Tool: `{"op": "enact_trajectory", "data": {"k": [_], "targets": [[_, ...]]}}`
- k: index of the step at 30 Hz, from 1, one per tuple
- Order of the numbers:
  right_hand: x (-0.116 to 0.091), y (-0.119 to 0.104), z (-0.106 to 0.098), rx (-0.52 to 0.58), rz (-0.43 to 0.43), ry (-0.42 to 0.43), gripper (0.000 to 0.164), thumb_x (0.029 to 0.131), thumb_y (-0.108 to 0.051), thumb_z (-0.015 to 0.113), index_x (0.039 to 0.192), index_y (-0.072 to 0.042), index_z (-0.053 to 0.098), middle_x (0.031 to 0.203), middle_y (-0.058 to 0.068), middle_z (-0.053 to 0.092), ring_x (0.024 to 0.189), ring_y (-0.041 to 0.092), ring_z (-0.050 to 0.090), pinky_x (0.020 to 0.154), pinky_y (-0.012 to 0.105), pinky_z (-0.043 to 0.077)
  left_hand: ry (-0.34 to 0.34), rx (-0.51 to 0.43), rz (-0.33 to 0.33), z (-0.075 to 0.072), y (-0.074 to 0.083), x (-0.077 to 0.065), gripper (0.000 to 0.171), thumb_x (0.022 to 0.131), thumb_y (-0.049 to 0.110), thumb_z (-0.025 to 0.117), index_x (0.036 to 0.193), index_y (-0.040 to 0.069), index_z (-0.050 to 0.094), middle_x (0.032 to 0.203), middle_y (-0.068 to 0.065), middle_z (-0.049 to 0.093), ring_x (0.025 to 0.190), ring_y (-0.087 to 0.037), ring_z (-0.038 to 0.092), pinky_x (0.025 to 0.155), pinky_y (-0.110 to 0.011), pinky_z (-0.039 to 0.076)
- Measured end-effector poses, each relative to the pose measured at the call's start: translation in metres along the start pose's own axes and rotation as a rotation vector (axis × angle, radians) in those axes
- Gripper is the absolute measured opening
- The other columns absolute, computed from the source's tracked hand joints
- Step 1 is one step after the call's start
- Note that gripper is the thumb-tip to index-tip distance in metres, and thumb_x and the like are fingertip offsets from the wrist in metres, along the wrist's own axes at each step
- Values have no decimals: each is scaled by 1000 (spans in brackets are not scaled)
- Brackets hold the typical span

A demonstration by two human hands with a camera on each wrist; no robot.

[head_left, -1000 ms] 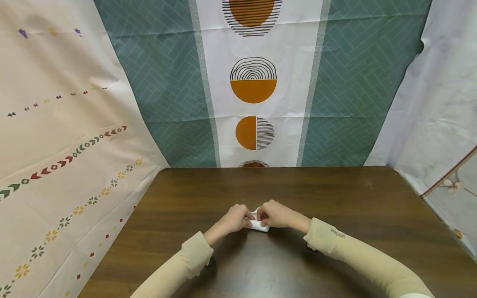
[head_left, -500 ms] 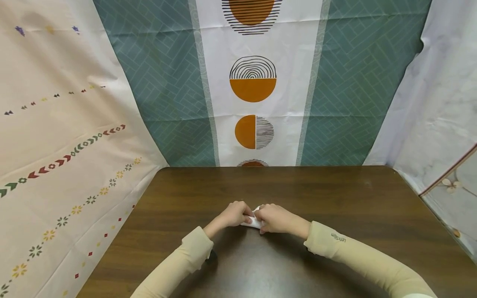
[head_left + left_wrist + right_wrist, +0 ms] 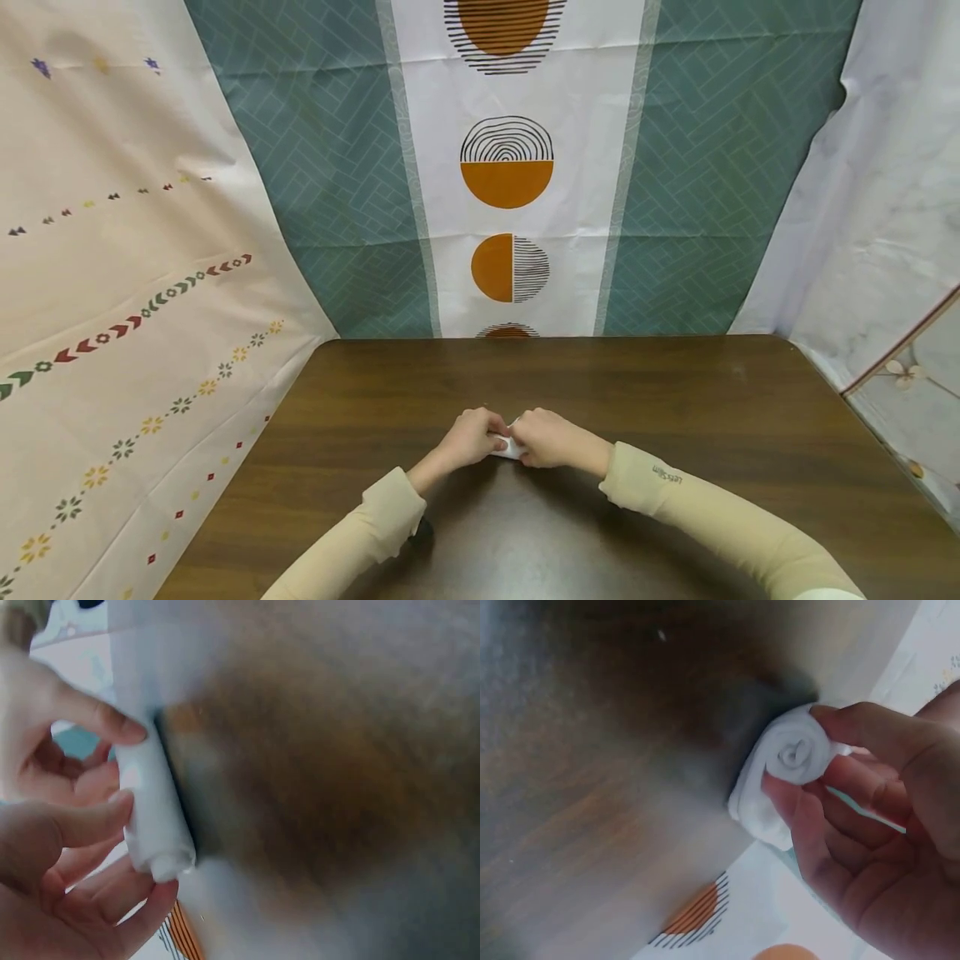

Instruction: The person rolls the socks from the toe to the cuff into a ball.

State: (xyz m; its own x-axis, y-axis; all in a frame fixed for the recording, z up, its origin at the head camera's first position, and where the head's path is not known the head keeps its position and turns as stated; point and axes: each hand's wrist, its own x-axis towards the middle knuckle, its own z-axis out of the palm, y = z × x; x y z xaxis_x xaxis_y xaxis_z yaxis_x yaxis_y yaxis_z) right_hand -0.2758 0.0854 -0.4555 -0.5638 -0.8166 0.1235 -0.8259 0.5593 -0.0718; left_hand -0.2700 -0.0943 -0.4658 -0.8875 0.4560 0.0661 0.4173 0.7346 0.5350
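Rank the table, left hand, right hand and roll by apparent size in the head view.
1. Table
2. Left hand and right hand: too alike to rank
3. Roll, visible part only; the hands partly cover it

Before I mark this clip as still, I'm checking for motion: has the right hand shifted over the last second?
Yes, slightly: in the head view the right hand has moved left, judged against the printed circle with an orange left half.

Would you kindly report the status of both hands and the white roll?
Left hand and right hand gripping white roll at either end; flat part not yet rolled; nothing seen in the way.
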Motion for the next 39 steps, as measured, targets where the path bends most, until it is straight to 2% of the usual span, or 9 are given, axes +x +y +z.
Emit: {"op": "enact_trajectory", "data": {"k": [4,8,11,13,17,22,27,33,39], "targets": [[3,8,-3,167,32,-71,26,71,-8,77,62,-12,52,56,-9,41,52,5,29,48,19,27,63,83,-4,5,8,-4,10,83,9,73,91,7,77,95,-6,75,80,-18,69,63,-27,51],[5,18,-3,274,53,-127,21,75,-8,74,65,-12,56,57,-11,43,51,2,32,49,17,27,77,138,-18,7,13,-4,9,85,9,71,92,8,77,97,-5,75,79,-18,69,61,-27,51],[8,22,-3,286,60,-146,19,76,-8,74,65,-12,59,58,-11,48,51,1,36,49,17,30,79,141,4,8,13,-3,11,84,4,69,91,7,77,92,-5,75,72,-15,66,58,-25,50],[9,22,-4,291,72,-156,16,78,-8,74,68,-11,62,59,-10,53,52,1,40,50,17,34,64,118,30,9,13,-1,13,85,-1,65,89,6,75,86,-6,74,62,-10,58,54,-21,45],[11,21,-6,300,114,-169,11,79,-6,74,72,-9,66,64,-6,60,55,3,46,53,19,40,36,65,79,10,10,0,16,86,-7,59,89,4,71,81,-6,71,56,-6,44,52,-18,38],[13,19,-9,311,168,-179,8,78,-2,74,76,-6,68,68,-1,64,58,6,49,54,21,43,-2,30,85,8,8,0,12,84,-1,66,95,0,69,90,-10,72,63,-9,52,57,-19,43],[15,21,-10,309,216,-196,4,78,-3,76,80,-5,73,73,1,70,61,6,52,57,21,46,-18,75,109,7,9,3,26,73,10,82,95,1,70,92,-10,73,76,-15,64,64,-21,49],[11,27,-7,404,277,-206,7,79,-11,78,76,-9,71,71,-3,66,63,6,53,57,20,46,-21,81,99,12,9,7,19,74,9,81,89,2,71,88,-7,73,73,-11,63,61,-19,48],[4,34,-4,415,203,-135,13,77,-18,80,75,-11,69,76,-4,60,66,6,47,59,20,41,-30,73,73,12,8,9,18,74,9,81,88,2,72,87,-6,73,70,-8,60,60,-18,47]]}}
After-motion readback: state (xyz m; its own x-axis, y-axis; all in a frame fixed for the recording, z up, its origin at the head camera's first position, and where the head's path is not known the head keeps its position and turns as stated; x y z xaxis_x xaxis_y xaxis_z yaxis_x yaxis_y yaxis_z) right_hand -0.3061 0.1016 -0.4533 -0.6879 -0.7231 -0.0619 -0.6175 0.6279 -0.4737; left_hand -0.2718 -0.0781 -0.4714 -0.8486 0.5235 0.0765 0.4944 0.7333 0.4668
